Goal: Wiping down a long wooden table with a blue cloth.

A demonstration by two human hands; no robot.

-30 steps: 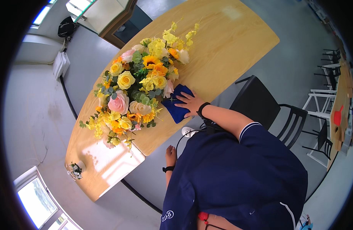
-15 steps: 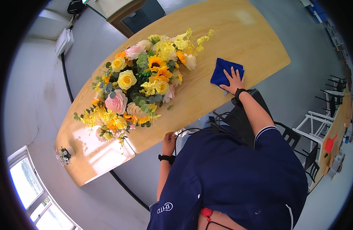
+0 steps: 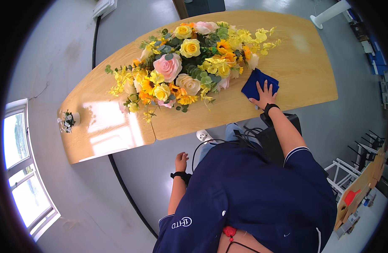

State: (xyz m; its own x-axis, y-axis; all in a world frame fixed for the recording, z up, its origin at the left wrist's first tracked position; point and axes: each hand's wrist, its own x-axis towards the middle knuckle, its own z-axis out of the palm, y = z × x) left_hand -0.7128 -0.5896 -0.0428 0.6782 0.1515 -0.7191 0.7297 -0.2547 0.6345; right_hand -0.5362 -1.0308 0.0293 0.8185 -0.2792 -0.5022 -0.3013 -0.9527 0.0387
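Note:
My right hand lies flat with fingers spread on a folded dark blue cloth, near the front edge of the wooden table. The cloth rests on the tabletop close to the right end of a large flower arrangement. Yellow and pink roses, sunflowers and green leaves make up the arrangement. Off the near side of the table, my left hand hangs with its fingers loosely curled, and nothing shows in it. Both wrists wear black bands.
A small white pot with a little plant stands at the table's left end. A dark chair or bag-like object and black cables are beside me. Windows are at left. White-framed stools and another table stand at right.
My view has turned, so the table lies more level. The right hand and cloth have shifted left, nearer the flowers. My left hand has dropped away from the table's edge.

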